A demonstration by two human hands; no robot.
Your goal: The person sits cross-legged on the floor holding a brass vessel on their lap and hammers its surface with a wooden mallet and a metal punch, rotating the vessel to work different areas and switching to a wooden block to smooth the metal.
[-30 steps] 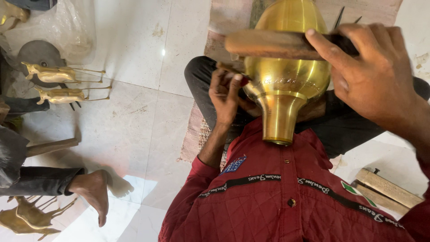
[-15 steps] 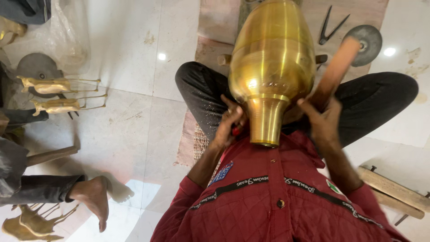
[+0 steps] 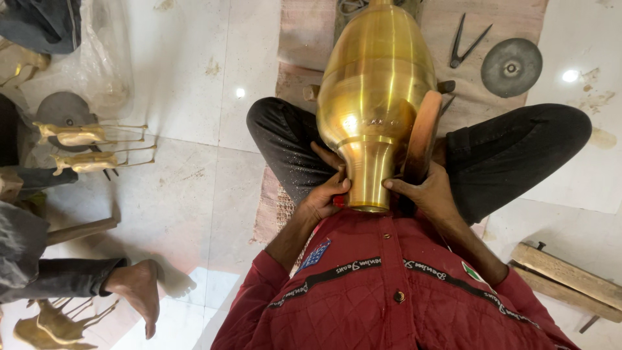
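Observation:
A large polished brass vessel lies across my lap, its narrow neck pointing toward me between my crossed legs in dark trousers. My left hand grips the neck from the left side. On the other side of the neck, my right hand holds a brown wooden mallet upright against the vessel's right flank and also touches the neck. I wear a red quilted jacket.
A woven mat lies under me on pale floor tiles. Metal dividers and a round metal disc lie at upper right. Brass animal figures stand at left. Another person's bare foot rests lower left. A wooden block lies lower right.
The mallet came down from across the top of the vessel to stand along its right side. My right hand dropped to the neck. The vessel now shows more fully.

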